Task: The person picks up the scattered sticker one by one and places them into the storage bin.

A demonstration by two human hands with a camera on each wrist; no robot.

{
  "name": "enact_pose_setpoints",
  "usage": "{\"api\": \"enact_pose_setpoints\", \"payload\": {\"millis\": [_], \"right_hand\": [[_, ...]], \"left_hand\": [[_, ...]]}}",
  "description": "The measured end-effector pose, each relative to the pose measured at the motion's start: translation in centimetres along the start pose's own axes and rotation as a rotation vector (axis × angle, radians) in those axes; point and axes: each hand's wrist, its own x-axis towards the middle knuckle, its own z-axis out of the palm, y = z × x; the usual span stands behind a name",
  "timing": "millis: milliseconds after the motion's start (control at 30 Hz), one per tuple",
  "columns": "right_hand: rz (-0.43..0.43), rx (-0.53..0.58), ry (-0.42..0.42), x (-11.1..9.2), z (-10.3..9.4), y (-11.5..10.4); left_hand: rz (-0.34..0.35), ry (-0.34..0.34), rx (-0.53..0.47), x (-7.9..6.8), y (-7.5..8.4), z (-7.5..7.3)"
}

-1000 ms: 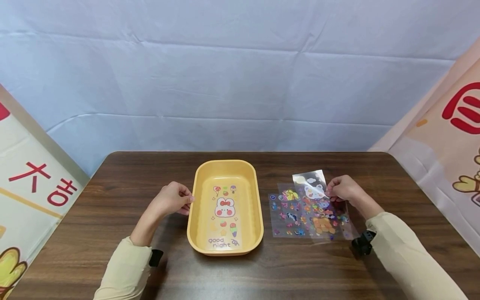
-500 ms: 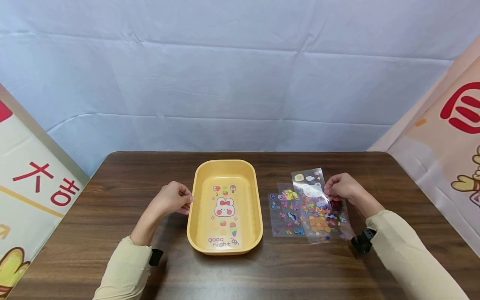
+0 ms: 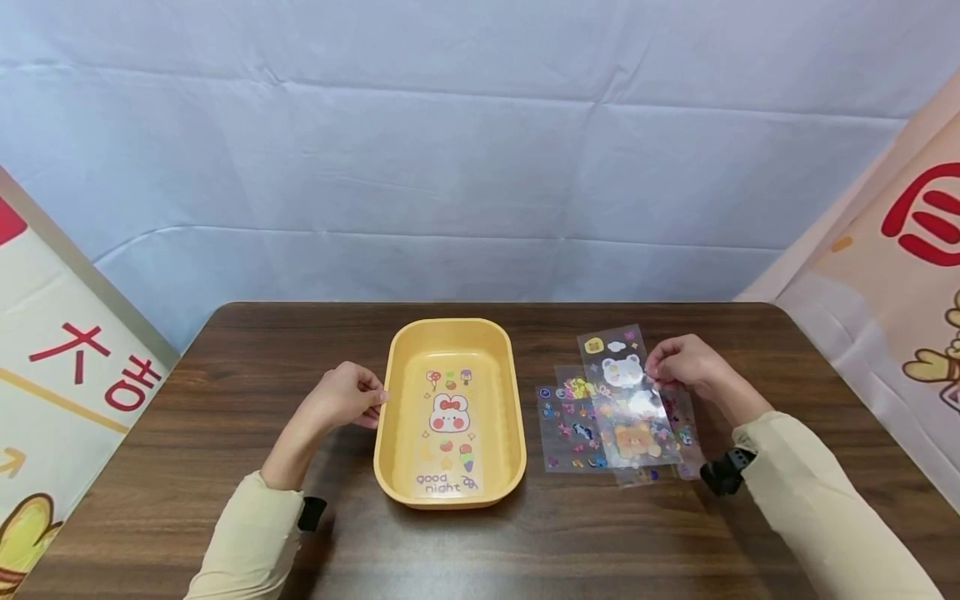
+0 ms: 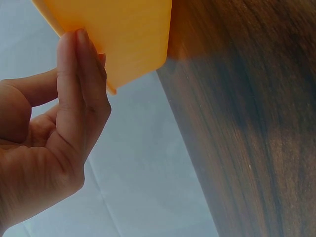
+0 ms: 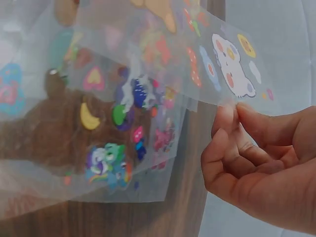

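My left hand (image 3: 347, 397) pinches the left rim of a yellow plastic tray (image 3: 517, 400). In the left wrist view, straight fingers (image 4: 74, 94) lie against the tray's outer wall (image 4: 133, 39). A clear sticker sheet with a bunny and "good night" (image 3: 450, 417) lies inside the tray. Between thumb and forefinger, my right hand (image 3: 686, 367) pinches the right edge of a clear sticker sheet with a white bear and a brown bear (image 3: 624, 371). That sheet is raised and tilted over several other clear sticker sheets (image 3: 558, 433), printed with small colourful figures, and partly covers them.
Everything rests on a dark brown wooden table (image 3: 480, 554). A pale cloth backdrop (image 3: 480, 167) hangs behind its far edge. Printed banners stand at the left (image 3: 82, 417) and right (image 3: 870, 250).
The bear sticker sheet has been lifted and shifted up and slightly left by my right hand, its glare sliding downward. My left hand and the tray stay nearly still.
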Motion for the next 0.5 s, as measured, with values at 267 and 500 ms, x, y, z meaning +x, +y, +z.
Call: {"api": "enact_pose_setpoints", "payload": {"millis": [267,500], "right_hand": [[0.014,-0.004,0.01,-0.2,-0.3,-0.9],[-0.014,0.0,0.019,-0.6,-0.6,-1.4]], "left_hand": [[0.006,-0.008,0.001,0.1,-0.1,-0.1],[-0.01,-0.004,-0.002,0.2,-0.1,-0.1]]}}
